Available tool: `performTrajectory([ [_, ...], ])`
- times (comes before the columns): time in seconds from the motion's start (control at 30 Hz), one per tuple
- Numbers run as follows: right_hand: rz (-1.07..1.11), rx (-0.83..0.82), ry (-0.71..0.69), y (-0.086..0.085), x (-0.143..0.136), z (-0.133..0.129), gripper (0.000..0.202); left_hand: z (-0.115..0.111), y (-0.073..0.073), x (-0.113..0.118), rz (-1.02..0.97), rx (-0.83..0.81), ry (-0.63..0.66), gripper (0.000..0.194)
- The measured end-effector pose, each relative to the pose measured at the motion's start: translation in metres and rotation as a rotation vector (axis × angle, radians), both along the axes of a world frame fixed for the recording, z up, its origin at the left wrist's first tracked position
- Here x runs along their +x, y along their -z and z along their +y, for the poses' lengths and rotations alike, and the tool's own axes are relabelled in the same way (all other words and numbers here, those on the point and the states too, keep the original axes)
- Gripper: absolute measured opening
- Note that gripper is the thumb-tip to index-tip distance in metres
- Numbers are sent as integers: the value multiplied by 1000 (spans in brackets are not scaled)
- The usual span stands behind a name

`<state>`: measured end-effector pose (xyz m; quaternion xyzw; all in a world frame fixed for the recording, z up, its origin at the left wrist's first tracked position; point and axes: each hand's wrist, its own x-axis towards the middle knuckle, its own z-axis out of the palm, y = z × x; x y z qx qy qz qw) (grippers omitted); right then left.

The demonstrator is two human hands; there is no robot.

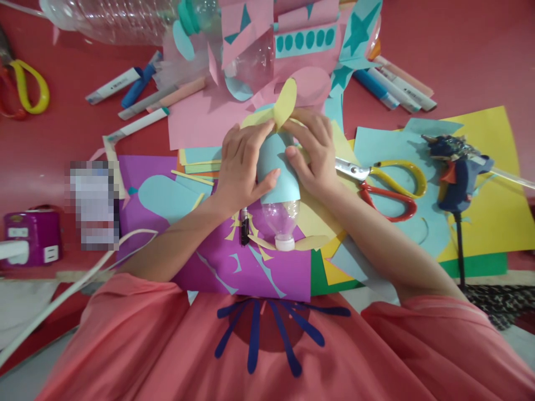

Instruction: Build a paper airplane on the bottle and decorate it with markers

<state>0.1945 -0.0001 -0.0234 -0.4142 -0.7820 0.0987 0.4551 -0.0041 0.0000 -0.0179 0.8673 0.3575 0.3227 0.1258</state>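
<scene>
A small clear plastic bottle lies with its white cap toward me. Light blue paper is wrapped around its body. Yellow leaf-shaped paper pieces stick out at the far end. My left hand is closed around the left side of the wrapped bottle, fingertips at the yellow paper and thumb on the blue. From the right, my right hand grips the same bottle, fingers near the yellow pieces. Beside my right hand lie scissors with red and yellow handles.
A glue gun rests at right on coloured paper, its cord trailing off. Purple paper with scraps lies under my hands. Markers and a pink paper-and-bottle model stand beyond. A phone and a white cable are at left.
</scene>
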Motion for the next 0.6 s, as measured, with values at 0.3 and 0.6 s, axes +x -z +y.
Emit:
performTrajectory([
  [0.3, -152, 1, 14, 0, 1, -1, 45, 0, 3, 1, 8, 55, -15, 61],
  [0.6, -195, -189, 42, -2, 1, -3, 50, 2, 6, -1, 0, -34, -23, 63],
])
